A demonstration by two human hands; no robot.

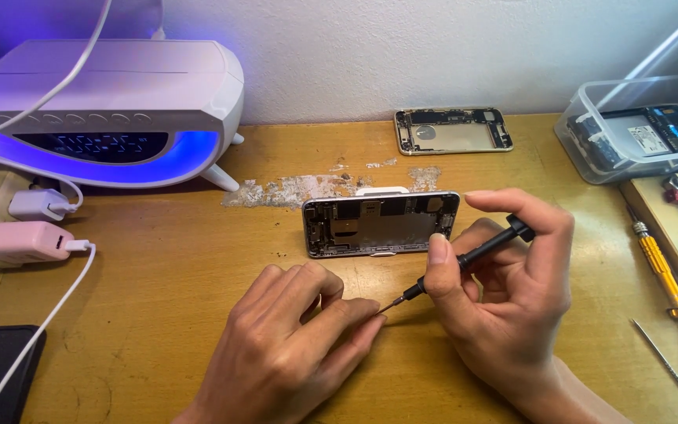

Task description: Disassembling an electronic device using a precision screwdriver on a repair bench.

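A: Right hand [504, 290] grips the black screwdriver [464, 257]; left hand [292, 345], fingers curled, pinches at its tip.

B: Whatever's pinched is hidden. The 1 opened phone [380, 224] lies just beyond (a tiny part could drop).

You have a white lamp-speaker [111, 102] glowing blue at the wooden desk's [158, 314] back left; a pink charger [25, 241] sits below it; far right of it, a clear plastic tub [637, 129]; a yellow-handled screwdriver [661, 271] lies beneath that.
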